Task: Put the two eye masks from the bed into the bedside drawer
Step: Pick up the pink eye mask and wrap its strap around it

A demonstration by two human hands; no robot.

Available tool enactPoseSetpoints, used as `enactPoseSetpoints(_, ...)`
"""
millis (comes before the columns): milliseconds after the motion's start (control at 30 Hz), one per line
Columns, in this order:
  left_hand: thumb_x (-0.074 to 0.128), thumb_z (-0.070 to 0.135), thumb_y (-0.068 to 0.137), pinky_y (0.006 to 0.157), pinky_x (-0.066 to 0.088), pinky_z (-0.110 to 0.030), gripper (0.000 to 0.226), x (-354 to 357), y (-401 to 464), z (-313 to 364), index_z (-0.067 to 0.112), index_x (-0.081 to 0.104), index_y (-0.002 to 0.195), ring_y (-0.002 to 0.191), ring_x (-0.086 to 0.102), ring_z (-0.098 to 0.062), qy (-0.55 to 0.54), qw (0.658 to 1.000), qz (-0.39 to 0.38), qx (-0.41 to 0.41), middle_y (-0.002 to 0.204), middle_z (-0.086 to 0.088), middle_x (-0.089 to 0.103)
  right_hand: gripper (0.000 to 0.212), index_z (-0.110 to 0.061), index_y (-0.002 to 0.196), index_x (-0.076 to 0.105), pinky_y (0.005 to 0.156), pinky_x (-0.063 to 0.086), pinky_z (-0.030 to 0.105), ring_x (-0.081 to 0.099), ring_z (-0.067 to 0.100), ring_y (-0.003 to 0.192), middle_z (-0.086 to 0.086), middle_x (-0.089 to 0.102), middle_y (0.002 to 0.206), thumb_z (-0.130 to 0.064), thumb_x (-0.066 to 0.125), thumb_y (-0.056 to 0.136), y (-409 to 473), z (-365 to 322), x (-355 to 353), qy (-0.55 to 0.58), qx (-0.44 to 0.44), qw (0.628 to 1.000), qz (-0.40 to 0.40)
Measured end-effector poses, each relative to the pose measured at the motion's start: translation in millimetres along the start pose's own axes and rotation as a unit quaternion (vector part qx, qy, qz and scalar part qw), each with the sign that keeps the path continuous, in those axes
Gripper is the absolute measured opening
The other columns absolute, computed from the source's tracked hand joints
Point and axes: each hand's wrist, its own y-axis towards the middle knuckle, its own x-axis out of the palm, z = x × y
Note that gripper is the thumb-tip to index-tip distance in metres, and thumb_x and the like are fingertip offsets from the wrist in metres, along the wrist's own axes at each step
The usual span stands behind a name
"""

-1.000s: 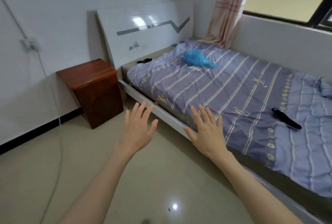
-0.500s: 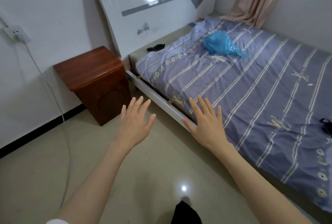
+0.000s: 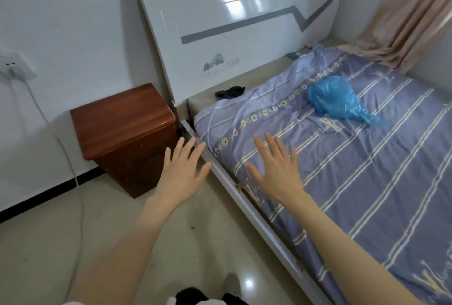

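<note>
One black eye mask (image 3: 230, 92) lies on the bare mattress strip at the head of the bed, just below the white headboard (image 3: 232, 35). The other eye mask is out of view. A reddish-brown wooden bedside cabinet (image 3: 124, 128) stands left of the bed; its front is in shadow and looks closed. My left hand (image 3: 182, 172) hovers with fingers spread over the floor, between the cabinet and the bed rail. My right hand (image 3: 276, 170) is spread above the purple striped bedcover (image 3: 342, 170) near the bed's edge. Both hands hold nothing.
A crumpled blue plastic bag (image 3: 335, 99) lies on the cover near the headboard. A wall socket with a white cable (image 3: 14, 67) hangs left of the cabinet, the cable trailing on the tiled floor (image 3: 73, 243). A pink curtain (image 3: 403, 23) hangs at the far right.
The view has moved closer to the head of the bed and the cabinet. The eye mask on the right part of the cover has left the view. Both hands stay spread and empty.
</note>
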Motion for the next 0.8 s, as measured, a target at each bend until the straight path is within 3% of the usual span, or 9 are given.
enactPoseSetpoints(333, 0.032, 0.046, 0.093, 0.116, 0.001, -0.048, 0.056, 27.3, 158.1, -52.1, 0.025, 0.018, 0.143, 0.144, -0.001, -0.021, -0.048, 0.997, -0.057, -0.018, 0.157, -0.004, 0.012, 0.066, -0.028, 0.145, 0.011, 0.115, 0.003, 0.055, 0.007, 0.025, 0.145, 0.005, 0.013, 0.158, -0.055, 0.032, 0.089, 169.8, 18.3, 37.4, -0.014, 0.003, 0.999, -0.029)
enactPoseSetpoints(800, 0.026, 0.046, 0.094, 0.116, 0.009, -0.053, 0.057, 49.5, 420.6, -135.5, 0.021, 0.012, 0.144, 0.144, 0.002, -0.029, 0.003, 0.980, -0.178, 0.090, 0.157, -0.010, 0.010, 0.066, -0.027, 0.145, 0.009, 0.116, 0.001, 0.053, 0.006, 0.027, 0.145, 0.007, 0.011, 0.158, -0.053, 0.034, 0.090, 392.5, 33.9, 95.2, 0.018, 0.137, 0.988, -0.069)
